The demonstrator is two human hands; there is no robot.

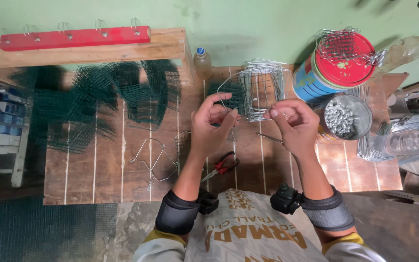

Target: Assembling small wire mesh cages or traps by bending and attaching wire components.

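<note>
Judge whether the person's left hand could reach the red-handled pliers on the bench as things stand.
Probably yes. The pliers lie in the open on the wooden bench, just below the left hand, with nothing over them. But that hand's fingers grip the wire frame, which it would have to release first.

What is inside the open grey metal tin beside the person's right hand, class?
The grey metal tin holds a heap of small silvery metal pieces, too small to identify. The heap covers the tin's bottom. A red-lidded can stands just behind it.

two hands (214, 127), one pliers (221, 166), two tins (333, 63)
</note>
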